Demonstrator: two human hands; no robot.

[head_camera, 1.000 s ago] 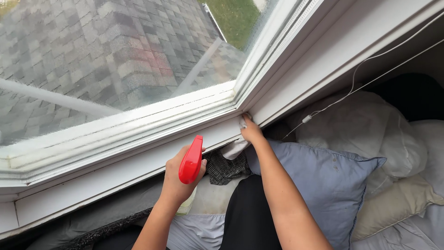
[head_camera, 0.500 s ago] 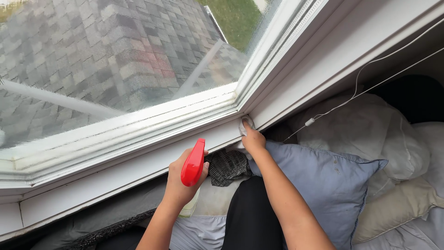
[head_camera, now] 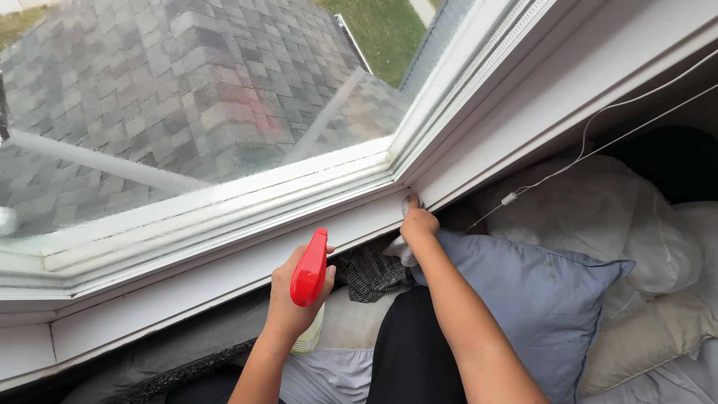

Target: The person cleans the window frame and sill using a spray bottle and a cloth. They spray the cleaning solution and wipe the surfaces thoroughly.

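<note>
My left hand [head_camera: 288, 299] grips a spray bottle with a red trigger head [head_camera: 310, 269] and a pale clear body [head_camera: 307, 338], held upright below the white window sill [head_camera: 224, 258]. My right hand [head_camera: 419, 224] presses a white cloth [head_camera: 402, 249] against the sill at the inner corner where the two window frames meet. The cloth hangs down below the hand.
A large window pane [head_camera: 194, 97] looks out on a grey shingled roof. Below the sill lie a blue pillow [head_camera: 523, 299], white pillows [head_camera: 621, 217], a grey knitted fabric [head_camera: 370, 273] and a black cushion [head_camera: 411, 352]. A white blind cord [head_camera: 598, 123] hangs along the right frame.
The view has shifted slightly right and down. My right hand stays pressed in the corner with small cloth movements. The left hand holds the bottle in the same pose.
</note>
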